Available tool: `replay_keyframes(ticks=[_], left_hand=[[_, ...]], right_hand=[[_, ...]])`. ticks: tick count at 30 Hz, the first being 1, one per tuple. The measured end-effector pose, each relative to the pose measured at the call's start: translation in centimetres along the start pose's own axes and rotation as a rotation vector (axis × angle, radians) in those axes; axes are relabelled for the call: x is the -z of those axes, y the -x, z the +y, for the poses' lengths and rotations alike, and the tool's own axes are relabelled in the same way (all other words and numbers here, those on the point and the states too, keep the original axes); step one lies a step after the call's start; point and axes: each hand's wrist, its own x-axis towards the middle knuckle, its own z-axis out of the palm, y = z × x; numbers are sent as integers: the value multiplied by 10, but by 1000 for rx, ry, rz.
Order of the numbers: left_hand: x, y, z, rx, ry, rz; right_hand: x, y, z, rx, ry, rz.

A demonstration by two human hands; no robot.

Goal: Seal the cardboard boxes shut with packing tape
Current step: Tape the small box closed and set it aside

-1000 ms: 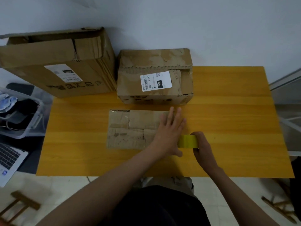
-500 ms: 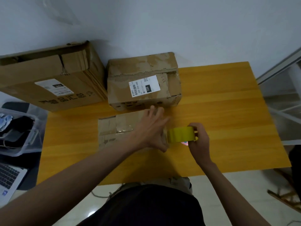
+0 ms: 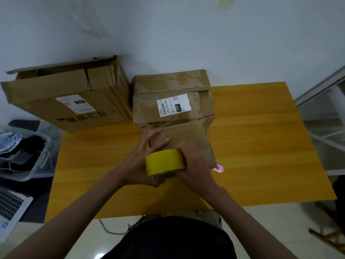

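Note:
A small flat cardboard box (image 3: 188,139) is tipped up off the yellow table (image 3: 261,146), leaning toward me. My left hand (image 3: 141,159) grips its left edge, fingers on the upper face and thumb underneath. My right hand (image 3: 194,165) holds a roll of yellow packing tape (image 3: 164,162) against the box's near edge. A medium box (image 3: 171,101) with a white label stands just behind. A large box (image 3: 67,96) with a loose top flap sits at the back left.
A small pink object (image 3: 218,168) lies on the table by the small box's right corner. A clear plastic bin (image 3: 24,154) and a laptop (image 3: 11,204) are off the table's left edge. The white wall is right behind the boxes.
The small box lay flat with my left hand pressing on it; now it is tipped up and turned, held at its edge. The tape roll moved left onto the box's near edge.

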Motion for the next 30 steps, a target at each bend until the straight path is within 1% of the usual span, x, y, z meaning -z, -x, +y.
replay_keyframes(ticks=[3, 5, 7, 10, 12, 14, 17, 18, 20, 24, 30], left_hand=[[1, 9, -2, 36, 11, -36], [-1, 7, -2, 48, 42, -29], [-2, 2, -4, 45, 46, -11], [-2, -4, -9, 45, 23, -6], [-2, -7, -10, 34, 39, -3], [-1, -8, -12, 38, 50, 2], [6, -3, -18, 48, 53, -7], [8, -2, -19, 49, 45, -17], [10, -6, -19, 41, 24, -39], [5, -19, -11, 12, -1, -40], [3, -25, -9, 10, -29, -40]], right_hand=[[-17, 4, -9, -68, 15, -68], [-18, -1, -13, -87, 44, -67], [-14, -5, -13, -95, 60, -68], [-2, -6, -15, -108, 54, -141], [6, -4, -18, -94, 107, -174], [23, -2, -19, -86, 196, -134], [68, -1, -9, -48, 340, 17], [83, 1, -4, -36, 387, 44], [104, 7, 4, -20, 460, 41], [113, 20, 19, -41, 524, -12], [123, 24, 30, -36, 562, 32]])
